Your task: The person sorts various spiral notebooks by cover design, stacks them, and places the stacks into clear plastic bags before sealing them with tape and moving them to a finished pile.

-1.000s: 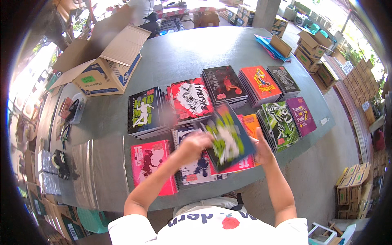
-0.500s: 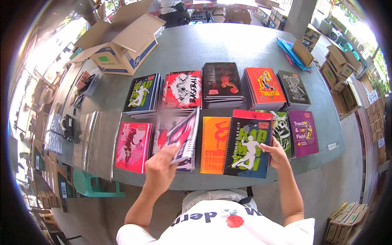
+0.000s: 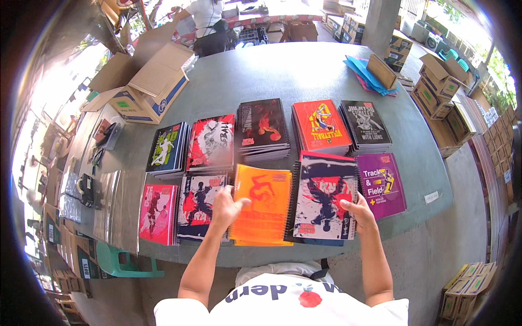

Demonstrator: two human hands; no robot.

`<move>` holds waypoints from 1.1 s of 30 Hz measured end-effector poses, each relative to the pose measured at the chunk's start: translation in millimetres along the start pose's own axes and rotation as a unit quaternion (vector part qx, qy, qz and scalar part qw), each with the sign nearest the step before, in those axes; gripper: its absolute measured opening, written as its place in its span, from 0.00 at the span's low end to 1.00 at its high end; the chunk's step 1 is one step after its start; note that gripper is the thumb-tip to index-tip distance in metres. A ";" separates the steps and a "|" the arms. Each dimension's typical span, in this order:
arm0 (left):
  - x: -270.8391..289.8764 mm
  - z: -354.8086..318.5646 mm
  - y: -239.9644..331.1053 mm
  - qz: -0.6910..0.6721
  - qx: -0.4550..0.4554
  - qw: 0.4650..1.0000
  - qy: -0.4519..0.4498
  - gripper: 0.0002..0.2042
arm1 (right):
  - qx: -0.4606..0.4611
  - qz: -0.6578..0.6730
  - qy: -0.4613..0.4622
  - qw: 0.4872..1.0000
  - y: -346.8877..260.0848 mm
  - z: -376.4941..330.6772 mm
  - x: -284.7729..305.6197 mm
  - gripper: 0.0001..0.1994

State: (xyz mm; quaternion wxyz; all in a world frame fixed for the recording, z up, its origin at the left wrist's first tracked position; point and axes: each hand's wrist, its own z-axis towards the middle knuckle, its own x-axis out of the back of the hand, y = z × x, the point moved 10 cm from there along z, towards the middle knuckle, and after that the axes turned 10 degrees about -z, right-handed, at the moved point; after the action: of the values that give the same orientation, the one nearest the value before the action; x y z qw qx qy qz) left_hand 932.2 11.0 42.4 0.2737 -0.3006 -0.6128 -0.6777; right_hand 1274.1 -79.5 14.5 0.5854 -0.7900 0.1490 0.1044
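Note:
My right hand (image 3: 359, 212) grips the right edge of a few spiral notebooks, thumb on top. The uppermost is a white, red and dark-blue karate notebook (image 3: 325, 198). My left hand (image 3: 225, 209) has its thumb over the left edge of an orange spiral notebook (image 3: 262, 204), which looks slightly raised above another orange one. Left of that hand lie karate notebooks (image 3: 201, 204) and pink tennis notebooks (image 3: 157, 213). A purple notebook (image 3: 381, 185) rests right of my right hand. The held notebooks cover whatever lies beneath them.
Behind stand stacks of badminton (image 3: 167, 148), baseball (image 3: 211, 142), black (image 3: 262, 126), red volleyball (image 3: 322, 125) and dark grey (image 3: 367, 124) notebooks. An open carton (image 3: 147, 89) sits back left, blue sheets (image 3: 367, 76) back right. A tape dispenser (image 3: 86, 188) lies left. Another person (image 3: 205, 22) is beyond the table.
The karate notebook from my left hand now tops the notebooks in my right hand, covering the badminton one. My left hand has moved to the orange notebook. The view has shifted slightly.

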 end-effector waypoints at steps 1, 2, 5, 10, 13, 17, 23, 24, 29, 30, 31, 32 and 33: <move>11.4 8.7 11.6 0.044 -0.021 0.999 0.023 0.23 | 0.006 -0.001 -0.002 1.000 0.1 -0.9 5.8 0.27; 35.2 15.2 34.8 -0.046 0.011 0.998 0.039 0.20 | -0.015 -0.027 0.038 0.999 8.1 -2.9 22.9 0.28; 84.2 21.6 99.6 -0.270 -0.009 0.959 0.087 0.16 | -0.046 -0.031 0.060 0.997 19.2 -4.5 33.4 0.28; -67.5 24.2 131.9 -0.257 -0.033 0.930 -0.259 0.25 | -0.039 0.150 0.038 0.987 21.2 1.8 28.8 0.33; -62.3 80.7 125.3 0.037 -0.305 0.950 0.062 0.27 | -0.009 0.055 0.045 0.997 10.3 -2.6 19.9 0.30; -88.3 132.3 77.3 0.176 -0.315 0.932 0.045 0.25 | -0.006 -0.001 0.052 0.999 0.1 -3.2 10.6 0.34; -14.9 104.6 157.9 -0.030 -0.343 0.933 0.100 0.06 | 0.001 -0.076 0.080 0.994 4.6 -1.7 22.1 0.33; -19.8 77.6 189.7 -0.025 -0.382 0.923 0.041 0.05 | -0.023 0.027 0.096 0.995 15.0 -2.1 33.8 0.35; -48.8 15.6 208.8 -0.069 -0.404 0.900 -0.148 0.14 | -0.001 -0.114 0.076 0.991 0.2 -5.4 22.5 0.29; -29.9 48.2 190.2 -0.057 -0.404 0.912 -0.047 0.17 | -0.037 -0.049 0.096 0.994 2.7 -8.5 19.9 0.31; -15.0 88.9 147.6 0.026 -0.261 0.964 0.041 0.20 | -0.034 -0.049 0.092 0.994 2.5 -10.7 18.4 0.31; -14.7 115.8 83.3 0.196 -0.143 0.966 0.093 0.28 | -0.015 -0.058 0.097 0.993 -0.5 -14.3 17.3 0.31; -20.3 129.3 42.0 0.205 -0.001 0.979 -0.010 0.34 | 0.003 -0.065 0.118 0.991 -3.0 -20.4 25.3 0.30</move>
State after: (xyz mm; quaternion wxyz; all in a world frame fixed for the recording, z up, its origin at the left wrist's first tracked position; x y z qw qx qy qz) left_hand 986.1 135.5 64.1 0.4003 -0.4272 -0.5404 -0.6043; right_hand 1298.6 -101.1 14.6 0.5717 -0.8031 0.1655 -0.0282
